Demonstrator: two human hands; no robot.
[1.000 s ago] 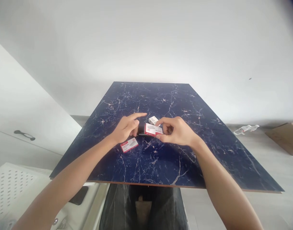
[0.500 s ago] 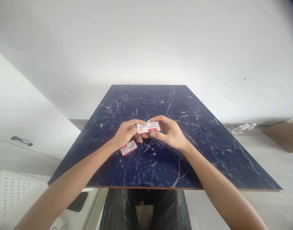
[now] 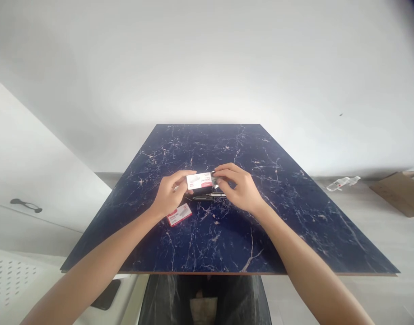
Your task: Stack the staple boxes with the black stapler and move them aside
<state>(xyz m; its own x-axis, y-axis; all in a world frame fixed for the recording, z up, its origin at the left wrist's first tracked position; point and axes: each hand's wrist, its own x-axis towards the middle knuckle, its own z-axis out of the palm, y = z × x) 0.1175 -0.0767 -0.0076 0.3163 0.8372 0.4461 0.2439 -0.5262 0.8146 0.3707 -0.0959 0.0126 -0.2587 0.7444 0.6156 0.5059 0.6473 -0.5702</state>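
Note:
My left hand [image 3: 173, 192] is closed on the left end of a small white-and-red box [image 3: 197, 180], held above the table with its printed face up. The thumb lies along the near side and the fingers are at the far side. At the box's right end my right hand [image 3: 237, 185] has thumb and fingers pinched together around something small and greyish that I cannot make out. Below the box, a long black-and-silver object [image 3: 207, 197] shows in part. A second white-and-red box [image 3: 179, 214] lies on the table beside my left wrist.
The blue marbled table [image 3: 207, 243] stands against a white wall [image 3: 207, 67]. A clear plastic bottle [image 3: 342, 183] and a cardboard box [image 3: 399, 192] are on the floor at the right. Lower left, a dark flat phone-like object [image 3: 106, 294] lies on a pale surface.
My right hand has shifted off the box's face to its right end. The held box has moved slightly left, and more of the black-and-silver object now shows beneath it.

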